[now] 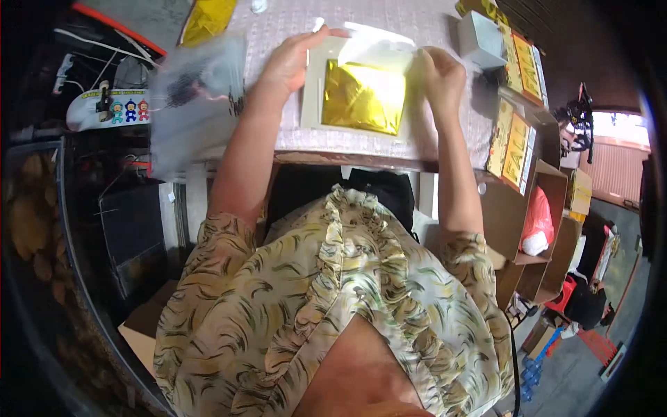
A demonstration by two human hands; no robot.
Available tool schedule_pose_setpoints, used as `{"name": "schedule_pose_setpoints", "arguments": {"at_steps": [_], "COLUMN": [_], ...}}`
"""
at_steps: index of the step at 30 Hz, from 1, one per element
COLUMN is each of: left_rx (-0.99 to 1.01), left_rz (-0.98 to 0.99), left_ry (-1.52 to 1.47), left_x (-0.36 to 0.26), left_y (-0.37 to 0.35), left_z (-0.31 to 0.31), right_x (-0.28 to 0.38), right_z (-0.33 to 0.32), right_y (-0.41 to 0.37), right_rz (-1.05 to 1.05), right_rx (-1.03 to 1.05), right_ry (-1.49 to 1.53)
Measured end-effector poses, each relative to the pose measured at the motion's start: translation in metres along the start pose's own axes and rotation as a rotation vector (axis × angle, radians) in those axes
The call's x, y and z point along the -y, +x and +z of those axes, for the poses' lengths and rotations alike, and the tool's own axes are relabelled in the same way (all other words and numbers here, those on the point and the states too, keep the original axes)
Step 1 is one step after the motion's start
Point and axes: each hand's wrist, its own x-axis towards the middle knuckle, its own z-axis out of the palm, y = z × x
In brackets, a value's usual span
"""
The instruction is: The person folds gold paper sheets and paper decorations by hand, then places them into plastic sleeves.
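A shiny gold foil packet [365, 101] lies at the middle of the table edge, in or on what looks like a clear plastic bag [375, 47] with a pale border. Glare on the plastic hides whether the packet is fully inside. My left hand [288, 61] grips the bag's upper left edge, its fingers reaching along the top. On the opposite side, my right hand [442, 73] is closed in a pinch at the bag's right edge. To the left of my left forearm lies a stack of clear plastic bags [191, 104].
More gold foil [206, 19] sits at the table's far left. A white box [482, 39] and boxes printed "FALL" [513, 142] line the right edge. Below them stand open cardboard boxes, one holding a red plastic bag [537, 219]. A decorated skateboard [111, 108] is at the left.
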Motion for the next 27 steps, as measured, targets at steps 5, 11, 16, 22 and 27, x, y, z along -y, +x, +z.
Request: {"name": "schedule_pose_setpoints", "arguments": {"at_steps": [5, 11, 16, 22, 27], "left_rx": [0.024, 0.016, 0.019, 0.029, -0.007], "left_rz": [0.105, 0.219, 0.223, 0.267, 0.238], "left_ry": [0.094, 0.191, 0.206, 0.232, 0.260], "left_x": [-0.013, -0.027, -0.028, -0.030, -0.033], "left_y": [-0.012, -0.019, -0.020, -0.024, -0.024], "left_z": [0.030, 0.044, 0.039, 0.044, 0.055], "right_x": [0.075, 0.097, 0.119, 0.124, 0.120], "right_z": [0.008, 0.033, 0.038, 0.035, 0.036], "right_y": [-0.009, 0.006, 0.014, 0.032, 0.034], "right_rz": [-0.848, -0.972, -1.065, -1.295, -1.119], "right_rx": [-0.176, -0.094, -0.112, 0.036, -0.036], "right_ry": [-0.554, -0.645, -0.633, -0.634, -0.559]}}
